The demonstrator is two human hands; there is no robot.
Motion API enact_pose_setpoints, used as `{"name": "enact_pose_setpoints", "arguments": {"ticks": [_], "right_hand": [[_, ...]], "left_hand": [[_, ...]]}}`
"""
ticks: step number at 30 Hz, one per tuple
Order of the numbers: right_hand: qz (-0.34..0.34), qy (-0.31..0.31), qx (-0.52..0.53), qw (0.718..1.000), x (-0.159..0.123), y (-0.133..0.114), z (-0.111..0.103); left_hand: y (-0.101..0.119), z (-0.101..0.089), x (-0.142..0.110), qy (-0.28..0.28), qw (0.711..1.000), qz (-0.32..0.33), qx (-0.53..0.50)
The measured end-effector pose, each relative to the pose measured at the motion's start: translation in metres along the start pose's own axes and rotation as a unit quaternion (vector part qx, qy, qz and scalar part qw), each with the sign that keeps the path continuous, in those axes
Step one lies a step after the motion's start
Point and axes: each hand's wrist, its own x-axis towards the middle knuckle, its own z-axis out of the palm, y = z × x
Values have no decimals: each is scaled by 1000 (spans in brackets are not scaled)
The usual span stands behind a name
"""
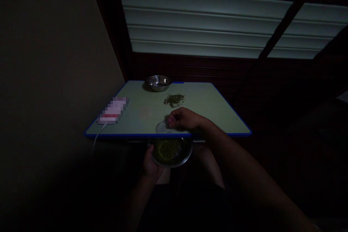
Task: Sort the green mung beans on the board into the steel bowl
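Note:
My left hand [151, 165] grips the left rim of a metal bowl [187, 157], just below the table's front edge. Small green beans [165, 149], which look like mung beans, lie in this bowl. Over the front of the table my right hand [185, 119] is closed, fingers curled and thumb near them; whether something small is in them I cannot make out. Under and left of it lies a pale, round, flat patch or disc [161, 127], partly hidden by the hand. Beyond the right hand, a loose pile of green beans [174, 100] is spread on the tabletop.
The pale table [212, 108] has a blue edge. A second metal bowl [158, 84] stands at its back. Pale grains [145, 112] are scattered left of the middle. A blurred-out phone-like device [113, 110] with a white cable [97, 137] lies at the left, near the wall.

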Motion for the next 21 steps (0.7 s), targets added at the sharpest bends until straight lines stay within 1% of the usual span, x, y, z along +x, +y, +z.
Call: {"name": "enact_pose_setpoints", "arguments": {"ticks": [5,8,10,13,15,18,21], "right_hand": [[-19,9,-1,1000,0,-3,4],[-37,-2,-9,999,1,-3,6],[-38,-10,-11,999,1,-3,6],[-27,-4,-6,1000,0,-3,1],[-23,10,15,1000,1,-1,-5],[-20,67,59,996,8,4,-21],[-25,192,81,978,19,17,-39]], "left_hand": [[-2,-3,1,-17,1000,1,-4],[-2,-3,2,-15,1000,3,-9],[-1,-3,1,-7,1000,-1,-6],[0,-2,1,-2,1000,-9,-5],[-1,-3,1,-13,1000,-19,-8],[-2,-4,1,-16,999,-28,-2],[-3,-6,2,-15,999,-30,6]]}}
